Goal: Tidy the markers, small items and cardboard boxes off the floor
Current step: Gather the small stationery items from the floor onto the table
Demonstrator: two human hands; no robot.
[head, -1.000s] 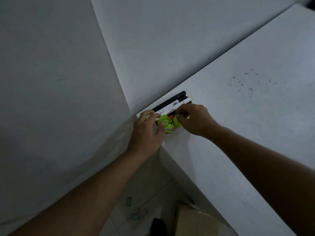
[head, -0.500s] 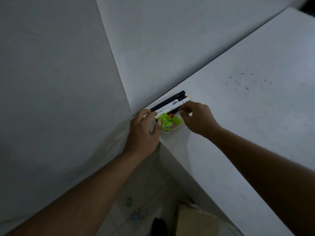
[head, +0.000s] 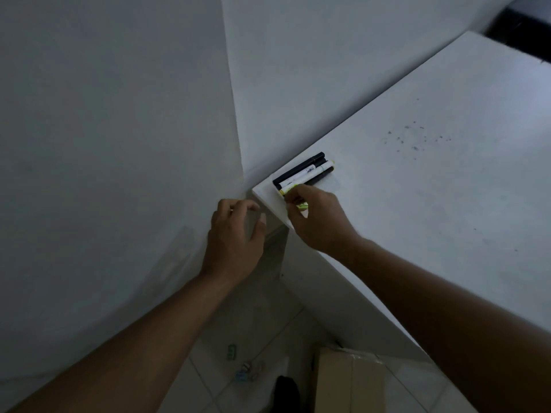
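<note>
The right hand (head: 316, 216) is bending its fingers down over the small green pieces (head: 302, 206) at the desk's near corner and seems to be pinching them between thumb and fingertips. Most of the pile is hiding under the hand. The left hand (head: 235, 231) is hovering just off the desk edge, fingers loosely spread and holding nothing.

Just beyond the right hand, the markers (head: 304, 174) are lying side by side, tight against the wall (head: 328, 70), black ones at the back and a white one nearer.

The step in hand looks like settling the pieces next to the markers. Doing it well probably means nudging them inward, away from the corner, since anything loose here could roll off. The left hand, waiting by the edge, could catch a stray.

The desk (head: 417, 204) is white and bare, apart from some dark specks farther along. Below, on the tiled floor (head: 268, 338), more small items (head: 249, 369) and a cardboard box (head: 348, 380) are waiting, so the task looks only partly done.
</note>
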